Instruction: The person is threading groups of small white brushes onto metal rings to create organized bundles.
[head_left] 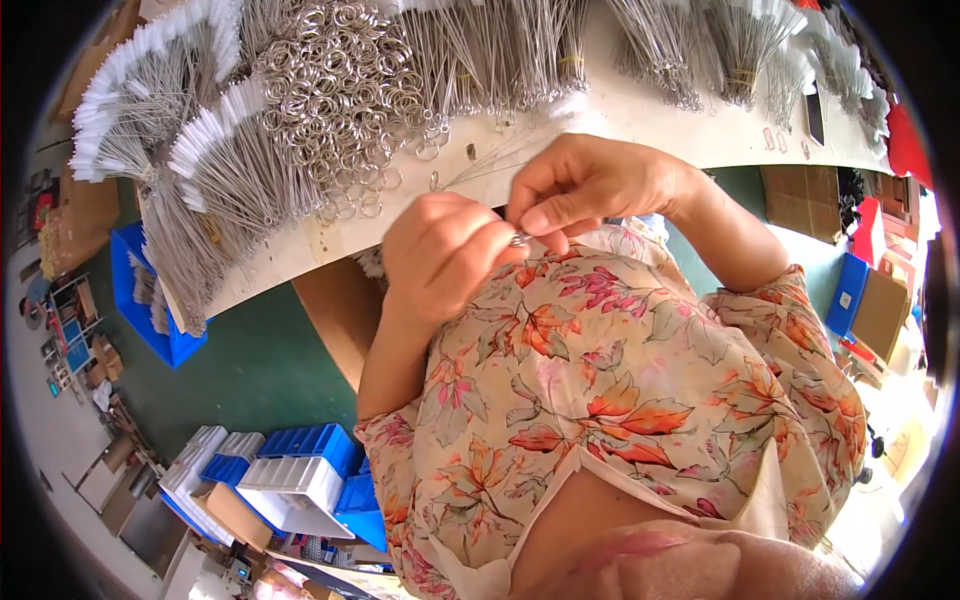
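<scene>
My left hand [440,250] and my right hand [590,185] meet at the near edge of the pale worktable [620,125], just above my floral blouse. Both pinch a small metal ring [520,239] between fingertips. Thin wire stems [480,170] run from my fingers back onto the table. A heap of loose metal rings [340,90] lies just beyond my left hand. Bundles of thin wire brushes with white bristle tips [150,95] fan out at the table's left end. How the stems join the ring is hidden by my fingers.
More tied wire bundles [700,50] line the back of the table. A blue bin [150,300] stands on the green floor at left, with blue and white bins [300,475] lower left. A cardboard box [340,315] sits under the table. Red and blue boxes [860,260] crowd the right.
</scene>
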